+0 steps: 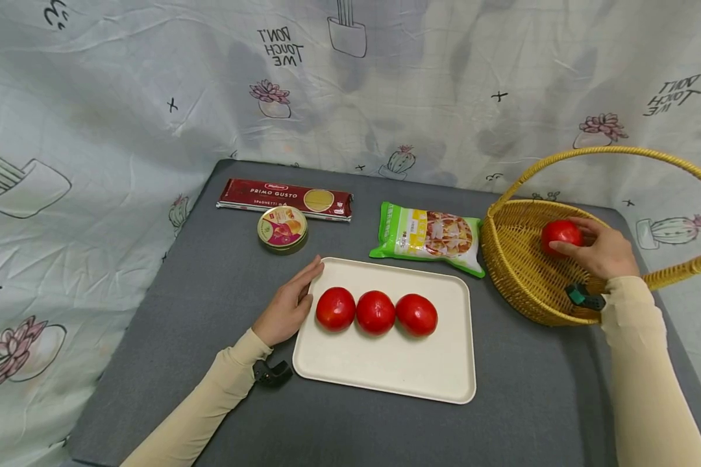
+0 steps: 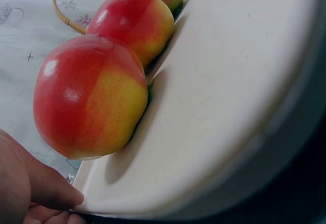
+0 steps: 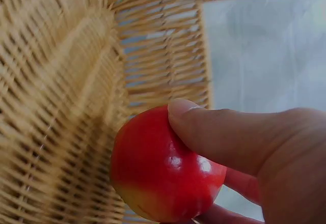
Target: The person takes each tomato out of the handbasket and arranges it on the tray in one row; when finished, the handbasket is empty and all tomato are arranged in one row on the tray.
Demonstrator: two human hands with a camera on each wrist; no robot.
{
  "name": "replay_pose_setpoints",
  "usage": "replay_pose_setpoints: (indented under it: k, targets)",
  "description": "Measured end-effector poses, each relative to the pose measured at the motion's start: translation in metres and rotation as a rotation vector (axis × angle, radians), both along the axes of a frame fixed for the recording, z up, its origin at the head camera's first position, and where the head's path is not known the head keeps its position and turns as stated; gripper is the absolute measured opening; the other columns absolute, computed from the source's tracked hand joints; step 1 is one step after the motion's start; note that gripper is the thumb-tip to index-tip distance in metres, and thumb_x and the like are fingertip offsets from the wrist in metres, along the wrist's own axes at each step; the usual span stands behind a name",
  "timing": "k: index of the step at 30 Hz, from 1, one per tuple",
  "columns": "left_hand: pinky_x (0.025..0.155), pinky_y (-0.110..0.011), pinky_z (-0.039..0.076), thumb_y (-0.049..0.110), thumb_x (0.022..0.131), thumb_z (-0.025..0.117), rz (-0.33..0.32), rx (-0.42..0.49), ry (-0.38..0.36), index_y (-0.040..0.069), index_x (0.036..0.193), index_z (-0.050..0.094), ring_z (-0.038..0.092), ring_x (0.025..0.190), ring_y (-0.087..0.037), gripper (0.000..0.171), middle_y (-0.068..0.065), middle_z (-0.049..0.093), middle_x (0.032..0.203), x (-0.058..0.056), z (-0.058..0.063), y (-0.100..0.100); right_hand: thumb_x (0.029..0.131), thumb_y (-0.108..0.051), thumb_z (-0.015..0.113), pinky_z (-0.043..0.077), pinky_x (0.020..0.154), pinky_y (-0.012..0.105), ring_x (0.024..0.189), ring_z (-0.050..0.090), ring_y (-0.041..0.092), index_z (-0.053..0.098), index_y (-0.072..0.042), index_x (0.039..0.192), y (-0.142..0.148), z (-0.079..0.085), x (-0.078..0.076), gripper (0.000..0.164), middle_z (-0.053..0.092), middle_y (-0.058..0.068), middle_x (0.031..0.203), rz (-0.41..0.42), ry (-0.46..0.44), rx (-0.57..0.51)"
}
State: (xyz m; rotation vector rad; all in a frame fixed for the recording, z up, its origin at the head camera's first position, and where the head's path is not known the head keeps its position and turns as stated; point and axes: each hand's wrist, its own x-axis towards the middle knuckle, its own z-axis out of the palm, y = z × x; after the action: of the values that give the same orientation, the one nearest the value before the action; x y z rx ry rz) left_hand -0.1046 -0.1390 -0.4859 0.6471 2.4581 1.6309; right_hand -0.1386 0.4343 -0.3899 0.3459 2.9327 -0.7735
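My right hand (image 1: 607,250) holds a shiny red apple (image 1: 561,238) with a yellow patch, within the opening of the yellow wicker basket (image 1: 505,272). In the right wrist view the thumb lies over this apple (image 3: 163,168), with fingers around its far side and woven basket wall (image 3: 163,56) behind. At the left edge of the cream tray (image 1: 385,370), my left hand (image 1: 286,308) grips the rim. Its thumb (image 2: 56,191) is on the rim, fingers below it, in the left wrist view. Three red-and-yellow apples (image 1: 376,312) sit in a row on the tray.
Behind the tray lie a dark red spaghetti pack (image 1: 286,198), a round tin (image 1: 282,227) and a green-and-white food bag (image 1: 429,237), close to the basket. The basket's tall handle (image 1: 613,150) arches over the right hand. Patterned cloth (image 1: 385,84) hangs behind the grey table (image 1: 210,305).
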Motion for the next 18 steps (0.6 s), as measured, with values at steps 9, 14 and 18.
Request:
replay_pose_setpoints:
  k: [9, 14, 18]
  targets:
    - [0.120, -0.045, 0.031, -0.020, 0.099, 0.049, -0.002, -0.003, -0.009, -0.009, 0.159, 0.040, 0.030, 0.157, -0.037, 0.061, -0.022, 0.029, 0.172, 0.000, 0.000, -0.001, 0.101, -0.046, 0.073, 0.046, 0.097, 0.072, 0.128, 0.051, 0.059, 0.036, -0.001, 0.164, -0.032, 0.024, 0.013, 0.086, 0.049, 0.044, 0.145, 0.040, 0.085, -0.024]
    - [0.120, -0.046, 0.032, -0.020, 0.099, 0.049, -0.003, -0.001, -0.003, -0.010, 0.159, 0.040, 0.031, 0.156, -0.037, 0.062, -0.022, 0.029, 0.171, 0.000, 0.000, -0.001, 0.098, -0.043, 0.077, 0.056, 0.083, 0.040, 0.123, 0.056, 0.059, 0.043, -0.002, 0.162, -0.058, 0.040, 0.032, 0.083, 0.050, 0.039, 0.148, 0.064, 0.144, 0.006]
    - [0.120, -0.045, 0.032, -0.019, 0.099, 0.050, -0.001, -0.003, -0.012, -0.009, 0.159, 0.040, 0.031, 0.156, -0.037, 0.061, -0.021, 0.029, 0.171, 0.000, 0.000, -0.001, 0.095, -0.035, 0.082, 0.048, 0.076, 0.016, 0.119, 0.057, 0.058, 0.048, -0.006, 0.159, -0.083, 0.050, 0.053, 0.078, 0.052, 0.034, 0.149, 0.108, 0.199, 0.017]
